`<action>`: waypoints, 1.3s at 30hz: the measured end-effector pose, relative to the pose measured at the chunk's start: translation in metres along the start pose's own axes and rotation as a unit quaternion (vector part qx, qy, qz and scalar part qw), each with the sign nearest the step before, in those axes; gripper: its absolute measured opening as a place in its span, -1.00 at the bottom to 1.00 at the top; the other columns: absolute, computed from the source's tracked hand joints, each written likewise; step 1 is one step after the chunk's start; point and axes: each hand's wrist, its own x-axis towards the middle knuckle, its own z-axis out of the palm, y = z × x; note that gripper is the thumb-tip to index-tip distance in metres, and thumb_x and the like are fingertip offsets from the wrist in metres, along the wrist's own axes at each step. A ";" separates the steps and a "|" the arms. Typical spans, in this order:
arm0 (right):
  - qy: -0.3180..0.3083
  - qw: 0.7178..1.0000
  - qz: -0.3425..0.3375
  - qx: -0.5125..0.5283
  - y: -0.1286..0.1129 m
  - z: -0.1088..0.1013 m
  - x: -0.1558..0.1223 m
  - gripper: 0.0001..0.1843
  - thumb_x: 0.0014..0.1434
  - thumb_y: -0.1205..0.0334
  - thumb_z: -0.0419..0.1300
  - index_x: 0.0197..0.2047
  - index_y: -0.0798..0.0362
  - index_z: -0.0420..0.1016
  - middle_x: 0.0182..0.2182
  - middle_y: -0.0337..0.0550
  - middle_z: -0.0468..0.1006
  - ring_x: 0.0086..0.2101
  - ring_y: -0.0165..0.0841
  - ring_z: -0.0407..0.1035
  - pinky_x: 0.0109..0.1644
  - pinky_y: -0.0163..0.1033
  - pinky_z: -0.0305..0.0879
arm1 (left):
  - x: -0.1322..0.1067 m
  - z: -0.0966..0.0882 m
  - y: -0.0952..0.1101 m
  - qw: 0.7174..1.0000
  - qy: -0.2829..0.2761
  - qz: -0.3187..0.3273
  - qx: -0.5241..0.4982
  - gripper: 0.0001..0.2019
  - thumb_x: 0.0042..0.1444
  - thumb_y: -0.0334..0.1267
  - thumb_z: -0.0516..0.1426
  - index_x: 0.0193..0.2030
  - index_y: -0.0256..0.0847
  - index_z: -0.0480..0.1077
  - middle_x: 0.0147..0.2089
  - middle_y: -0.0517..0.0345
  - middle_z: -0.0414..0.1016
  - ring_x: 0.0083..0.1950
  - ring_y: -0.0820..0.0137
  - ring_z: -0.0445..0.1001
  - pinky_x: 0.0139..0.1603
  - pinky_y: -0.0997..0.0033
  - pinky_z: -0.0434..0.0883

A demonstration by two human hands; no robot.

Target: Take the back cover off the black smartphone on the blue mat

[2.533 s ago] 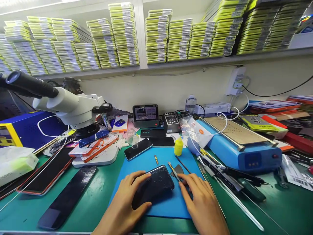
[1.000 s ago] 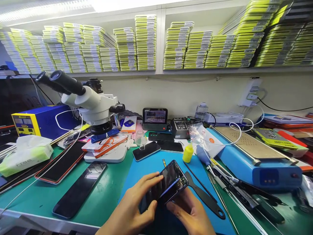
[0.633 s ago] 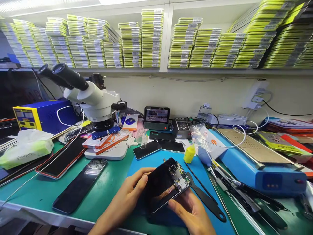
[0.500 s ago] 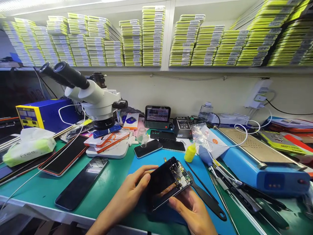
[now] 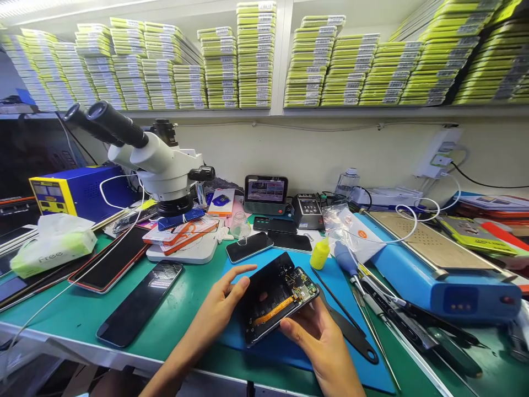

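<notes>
An opened smartphone (image 5: pixel 275 309) is tilted over the blue mat, its inside facing up. A bare circuit board (image 5: pixel 305 286) shows at its right end, and an orange flex cable (image 5: pixel 275 311) runs along the battery area. A black panel (image 5: pixel 264 277) stands raised along its far left side. My right hand (image 5: pixel 328 344) grips the phone's right end, thumb on the near edge and fingers underneath. My left hand (image 5: pixel 221 303) is at the panel's left edge, index finger and thumb stretched out and apart. Whether its fingertips touch the panel is unclear.
A black pry tool (image 5: pixel 357 339) and a thin rod lie right of the phone, near a yellow bottle (image 5: pixel 320 253). Other phones (image 5: pixel 140 303) lie around. A microscope (image 5: pixel 161 165) stands back left, a blue machine (image 5: pixel 446 281) right. Tweezers and pens crowd the right side.
The phone has tilted, so its battery area and orange cable show more fully. My left fingers have spread apart at the panel's edge. The view has shifted slightly.
</notes>
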 end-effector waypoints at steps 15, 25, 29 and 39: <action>0.023 0.999 -0.039 0.017 0.026 -0.001 0.002 -0.41 0.41 0.05 0.45 0.38 0.03 0.44 0.18 0.02 0.57 0.10 -0.07 0.54 0.26 0.22 0.50 | -0.008 0.007 -0.005 1.000 -0.010 0.004 -0.004 -0.44 0.39 0.26 0.13 0.20 -0.20 0.48 0.15 0.00 0.59 0.11 0.22 0.59 0.25 -0.02 0.52; 0.005 1.000 -0.021 -0.001 0.022 -0.003 0.003 -0.40 0.38 -0.03 0.46 0.34 0.05 0.48 0.13 0.01 0.61 0.08 -0.07 0.57 0.27 0.22 0.48 | -0.017 0.008 -0.002 0.998 -0.061 0.008 0.011 -0.39 0.41 0.26 0.10 0.38 -0.12 0.40 0.38 -0.09 0.50 0.43 0.14 0.46 0.54 -0.20 0.28; 0.008 1.000 -0.009 -0.001 0.021 -0.003 0.003 -0.38 0.39 -0.07 0.45 0.35 0.05 0.48 0.14 0.02 0.62 0.09 -0.07 0.56 0.30 0.23 0.46 | -0.017 0.009 -0.003 0.994 -0.082 0.018 0.066 -0.39 0.41 0.22 0.14 0.44 -0.05 0.34 0.46 -0.03 0.44 0.49 0.16 0.39 0.59 -0.17 0.21; 0.031 0.999 0.017 -0.013 0.003 0.001 0.000 -0.29 0.45 -0.31 0.28 0.38 0.08 0.46 0.19 0.14 0.61 0.12 -0.04 0.57 0.23 0.19 0.54 | -0.020 0.013 -0.015 0.980 -0.100 0.038 0.167 -0.11 0.18 -0.09 0.37 0.57 0.36 0.06 0.55 0.28 0.29 0.53 0.25 0.31 0.59 0.14 0.24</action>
